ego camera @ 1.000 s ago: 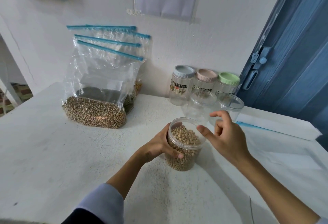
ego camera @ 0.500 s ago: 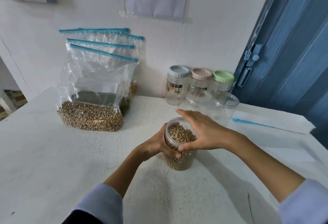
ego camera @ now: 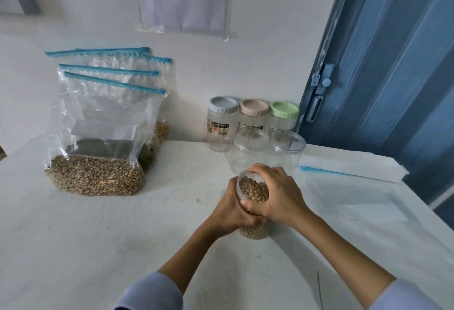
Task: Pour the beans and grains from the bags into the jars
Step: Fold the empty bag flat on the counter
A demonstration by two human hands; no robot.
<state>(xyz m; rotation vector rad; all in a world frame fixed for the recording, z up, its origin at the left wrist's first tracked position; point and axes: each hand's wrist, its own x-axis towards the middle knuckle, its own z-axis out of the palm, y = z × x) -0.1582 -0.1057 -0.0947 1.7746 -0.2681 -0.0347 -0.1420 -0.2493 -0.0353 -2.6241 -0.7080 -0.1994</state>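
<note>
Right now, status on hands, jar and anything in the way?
Left hand grips filled jar side; right hand grips its top. Jar upright on table. Two clear-lidded jars close behind; nothing blocking.

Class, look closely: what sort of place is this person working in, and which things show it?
Probably a home kitchen or pantry corner: zip bags of dried beans, lidded storage jars against the wall, a white table and a blue door.
</note>
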